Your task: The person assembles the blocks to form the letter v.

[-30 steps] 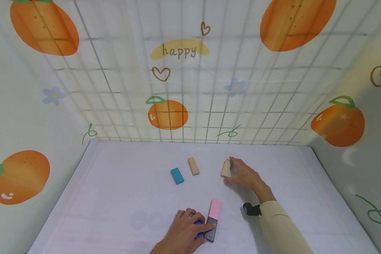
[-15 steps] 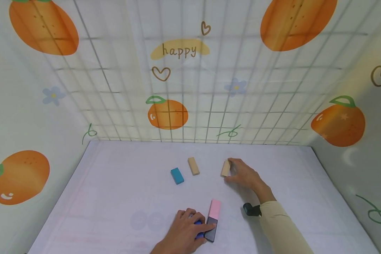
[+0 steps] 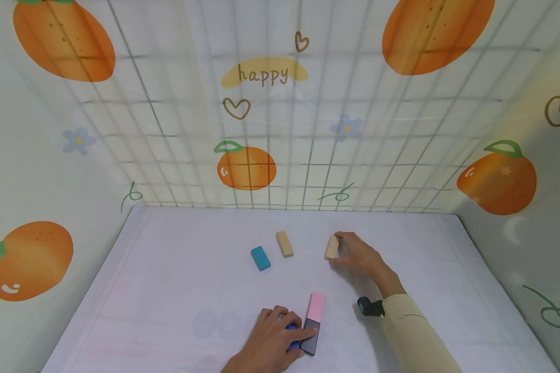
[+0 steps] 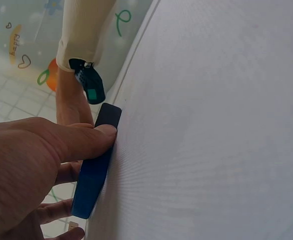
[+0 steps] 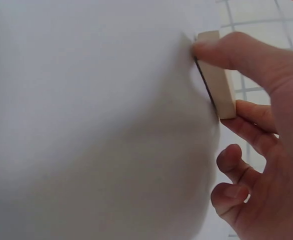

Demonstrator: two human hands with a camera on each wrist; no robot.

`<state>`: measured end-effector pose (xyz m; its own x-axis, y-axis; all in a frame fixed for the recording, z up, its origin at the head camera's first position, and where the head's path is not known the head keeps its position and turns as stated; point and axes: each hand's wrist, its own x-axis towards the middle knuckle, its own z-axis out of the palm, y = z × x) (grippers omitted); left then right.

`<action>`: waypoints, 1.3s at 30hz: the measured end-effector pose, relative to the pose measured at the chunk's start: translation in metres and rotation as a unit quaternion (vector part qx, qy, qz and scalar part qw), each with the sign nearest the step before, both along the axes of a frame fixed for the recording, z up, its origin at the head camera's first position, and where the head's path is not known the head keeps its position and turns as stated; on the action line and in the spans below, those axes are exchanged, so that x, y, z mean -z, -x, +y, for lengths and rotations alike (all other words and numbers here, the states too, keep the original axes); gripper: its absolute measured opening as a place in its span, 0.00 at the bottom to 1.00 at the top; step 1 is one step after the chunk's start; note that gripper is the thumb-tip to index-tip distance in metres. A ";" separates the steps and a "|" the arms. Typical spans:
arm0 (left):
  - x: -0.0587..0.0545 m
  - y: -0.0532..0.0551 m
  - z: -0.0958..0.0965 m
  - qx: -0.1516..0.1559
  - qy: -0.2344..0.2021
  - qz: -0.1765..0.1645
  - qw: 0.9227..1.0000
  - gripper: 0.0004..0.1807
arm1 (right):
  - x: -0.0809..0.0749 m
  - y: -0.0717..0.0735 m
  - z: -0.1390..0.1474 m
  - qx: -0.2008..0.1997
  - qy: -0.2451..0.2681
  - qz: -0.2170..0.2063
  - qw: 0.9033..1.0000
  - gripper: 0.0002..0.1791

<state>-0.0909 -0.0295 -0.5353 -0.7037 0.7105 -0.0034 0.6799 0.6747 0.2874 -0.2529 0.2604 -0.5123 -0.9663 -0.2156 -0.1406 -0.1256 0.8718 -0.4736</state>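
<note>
Near the front of the table, my left hand (image 3: 275, 336) holds a blue block (image 4: 91, 185) between thumb and fingers. One of its fingers reaches across onto a dark grey block (image 3: 310, 345), whose far end meets a pink block (image 3: 315, 306). Most of the blue block is hidden under the hand in the head view. Farther off to the right, my right hand (image 3: 361, 256) pinches a plain wooden block (image 3: 331, 247), thumb at the near end and a finger at the far end. That block lies on the table, as the right wrist view (image 5: 217, 82) also shows.
A second wooden block (image 3: 284, 244) and a teal block (image 3: 261, 258) lie apart, left of my right hand. The white tabletop (image 3: 177, 269) ends at a patterned cloth wall (image 3: 186, 176) behind. A dark wrist device (image 3: 370, 307) sits at the right sleeve.
</note>
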 end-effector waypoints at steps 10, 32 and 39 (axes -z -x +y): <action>0.002 0.000 0.001 -0.001 0.001 -0.004 1.000 0.29 | -0.004 -0.003 -0.002 0.005 0.011 -0.002 1.000 0.47; 0.003 0.001 0.000 0.002 -0.011 0.010 1.000 0.29 | -0.013 -0.014 -0.008 0.011 0.006 0.002 1.000 0.46; 0.003 0.001 -0.001 0.006 -0.012 0.013 1.000 0.29 | -0.016 -0.020 -0.011 0.017 -0.003 -0.004 1.000 0.46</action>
